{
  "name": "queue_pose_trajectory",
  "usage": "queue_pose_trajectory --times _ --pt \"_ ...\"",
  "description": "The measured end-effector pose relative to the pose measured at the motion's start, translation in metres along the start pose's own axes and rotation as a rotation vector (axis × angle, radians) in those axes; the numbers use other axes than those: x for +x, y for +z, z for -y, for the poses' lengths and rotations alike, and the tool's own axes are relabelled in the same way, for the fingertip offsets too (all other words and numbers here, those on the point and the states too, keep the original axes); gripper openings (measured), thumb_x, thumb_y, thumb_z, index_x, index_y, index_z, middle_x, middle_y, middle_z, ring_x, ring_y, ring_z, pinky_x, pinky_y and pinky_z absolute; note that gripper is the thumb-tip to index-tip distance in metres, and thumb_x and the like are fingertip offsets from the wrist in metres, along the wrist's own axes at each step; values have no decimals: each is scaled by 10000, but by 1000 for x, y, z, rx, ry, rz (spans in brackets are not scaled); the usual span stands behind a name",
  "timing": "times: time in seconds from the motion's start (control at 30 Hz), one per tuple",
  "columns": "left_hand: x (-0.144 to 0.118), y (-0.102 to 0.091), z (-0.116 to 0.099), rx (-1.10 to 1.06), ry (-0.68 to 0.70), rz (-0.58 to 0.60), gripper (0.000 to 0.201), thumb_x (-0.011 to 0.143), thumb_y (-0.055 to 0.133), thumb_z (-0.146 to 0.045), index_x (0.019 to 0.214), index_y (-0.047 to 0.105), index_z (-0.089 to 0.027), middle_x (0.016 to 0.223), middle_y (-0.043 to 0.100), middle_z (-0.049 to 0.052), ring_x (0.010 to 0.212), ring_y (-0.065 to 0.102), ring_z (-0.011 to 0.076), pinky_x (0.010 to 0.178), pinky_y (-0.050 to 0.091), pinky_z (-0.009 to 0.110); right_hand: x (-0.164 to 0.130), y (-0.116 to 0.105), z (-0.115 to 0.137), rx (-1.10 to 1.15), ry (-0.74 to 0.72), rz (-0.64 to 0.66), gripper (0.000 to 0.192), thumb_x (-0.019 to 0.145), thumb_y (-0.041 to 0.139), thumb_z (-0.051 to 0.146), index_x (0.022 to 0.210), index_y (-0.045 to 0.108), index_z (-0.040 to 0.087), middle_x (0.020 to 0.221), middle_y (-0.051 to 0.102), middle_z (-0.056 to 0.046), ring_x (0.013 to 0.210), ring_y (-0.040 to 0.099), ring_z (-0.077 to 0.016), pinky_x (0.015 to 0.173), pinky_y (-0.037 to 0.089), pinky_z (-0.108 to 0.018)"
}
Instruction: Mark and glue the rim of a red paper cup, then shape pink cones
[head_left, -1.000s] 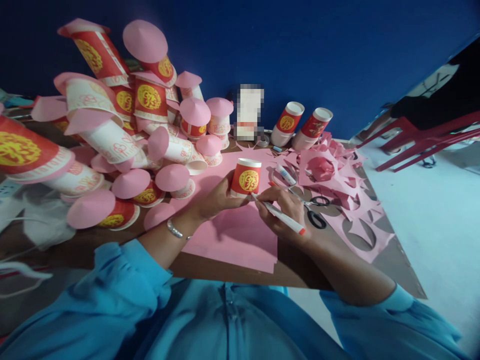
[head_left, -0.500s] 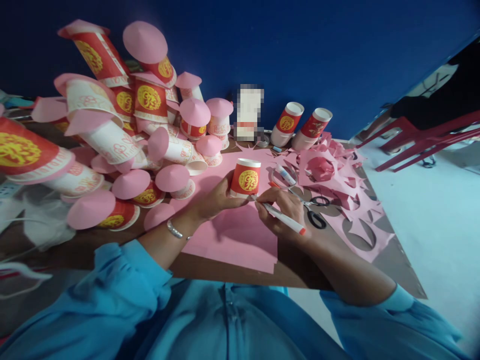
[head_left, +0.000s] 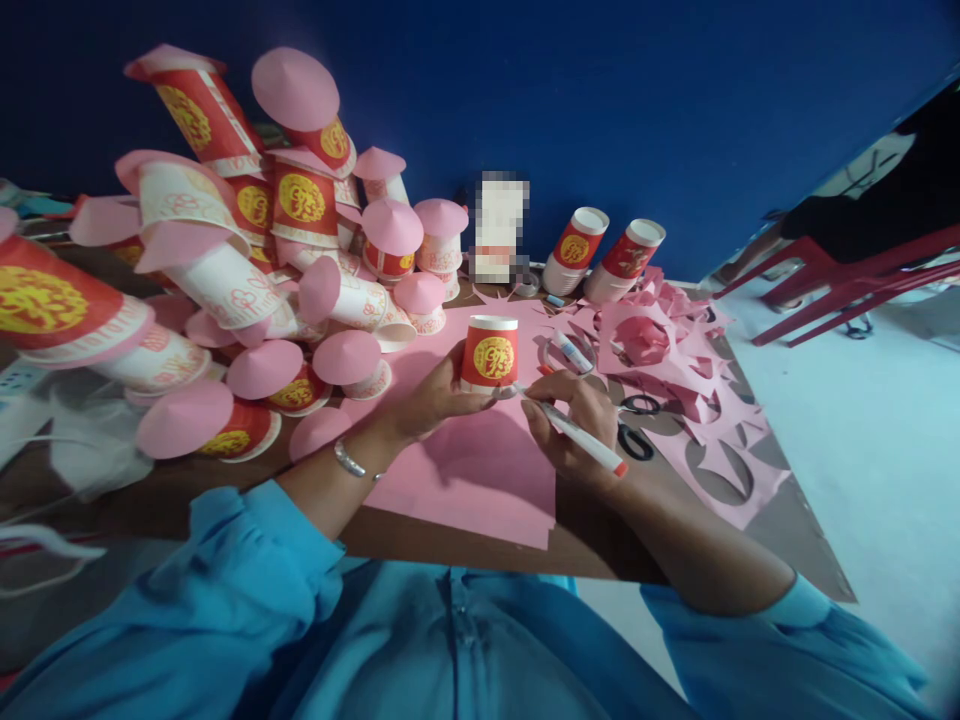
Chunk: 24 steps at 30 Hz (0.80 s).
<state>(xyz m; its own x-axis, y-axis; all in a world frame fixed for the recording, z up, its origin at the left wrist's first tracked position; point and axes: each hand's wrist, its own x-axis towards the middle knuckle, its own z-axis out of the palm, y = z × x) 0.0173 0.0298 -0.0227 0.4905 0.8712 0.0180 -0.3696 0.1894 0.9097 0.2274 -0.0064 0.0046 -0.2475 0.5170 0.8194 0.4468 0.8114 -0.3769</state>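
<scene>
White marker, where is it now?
Head view, just right of centre: the white marker is in the right hand, its tip near the lower edge of the red paper cup in the left hand.

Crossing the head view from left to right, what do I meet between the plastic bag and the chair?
Whitish plastic bag → silver bracelet → left hand → red cup it holds → right hand gripping a white pen → black-handled scissors → red chair.

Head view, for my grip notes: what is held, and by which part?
Left hand: red cup, by its lower part. Right hand: white marker, by the barrel, nearer its tip.
</scene>
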Motion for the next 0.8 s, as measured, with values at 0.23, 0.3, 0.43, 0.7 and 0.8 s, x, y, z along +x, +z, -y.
queue_pose_trajectory --times 0.23,0.3,0.43,0.7,0.8 --pt "-1 0 -1 -49 69 29 713 800 908 -257 1424 564 -253 1303 735 92 1195 727 286 1088 560 483 0 1 -3 -23 22 -19 107 990 700 206 1076 652 249 895 798 -28 793 799 -202 708 651 -338" --pt "-2 0 -1 -63 80 37 742 804 900 -261 1457 547 -268 1329 720 85 1219 714 282 1098 556 481 -1 1 -4 -22 12 -8 114 991 702 211 1086 654 250 904 804 -29 803 809 -204 702 651 -334" --pt "-1 -2 1 -24 52 19 791 741 955 -283 1425 558 -265 1306 723 87 1231 710 318 1113 544 536 -3 2 -3 10 16 14 122 993 695 210 1100 656 253 928 818 -35 840 827 -212 714 660 -336" --pt "1 2 -1 39 -16 -73 837 676 1005 -286 1393 575 -240 1341 720 118 1312 668 377 1117 532 568 -3 2 0 74 8 34 182 974 712 173 1131 662 251 1012 827 -53 919 838 -225 784 685 -363" --pt "1 4 -4 25 -5 -57 764 696 994 -275 1358 613 -234 1317 737 108 1302 676 361 1132 519 552 -2 2 0 83 6 23 165 974 715 180 1115 665 249 977 813 -56 894 826 -231 779 680 -381"
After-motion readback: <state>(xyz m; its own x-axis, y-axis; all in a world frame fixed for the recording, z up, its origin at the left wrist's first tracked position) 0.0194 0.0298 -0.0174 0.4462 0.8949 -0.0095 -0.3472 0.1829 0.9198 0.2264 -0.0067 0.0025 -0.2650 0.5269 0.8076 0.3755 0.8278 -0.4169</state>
